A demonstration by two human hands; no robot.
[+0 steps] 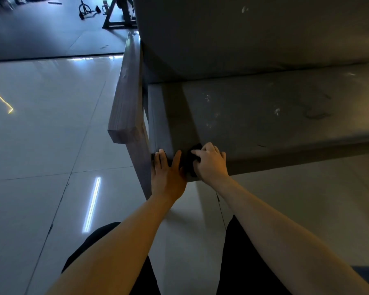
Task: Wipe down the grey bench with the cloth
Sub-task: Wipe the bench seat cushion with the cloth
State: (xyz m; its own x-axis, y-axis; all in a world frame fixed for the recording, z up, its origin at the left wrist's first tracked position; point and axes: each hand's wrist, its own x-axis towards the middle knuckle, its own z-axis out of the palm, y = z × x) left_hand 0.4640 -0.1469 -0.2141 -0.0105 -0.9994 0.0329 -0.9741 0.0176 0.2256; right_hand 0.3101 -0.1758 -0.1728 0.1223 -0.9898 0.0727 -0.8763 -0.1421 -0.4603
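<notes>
The grey bench (pixel 254 116) fills the upper right, with a padded seat, a backrest and pale scuff marks on the seat. At its front left corner my right hand (pixel 211 162) grips a dark cloth (pixel 193 160) against the seat's front edge; most of the cloth is hidden under my fingers. My left hand (pixel 166 173) lies flat beside it, fingers straight, pressing on the front edge near the corner. The two hands nearly touch.
A grey wooden armrest (pixel 128 86) and its leg stand just left of my left hand. Glossy tiled floor (pixel 51 135) spreads to the left and below. Dark gym equipment (pixel 117 15) stands on a dark mat at the far top. My dark-clad legs are at the bottom.
</notes>
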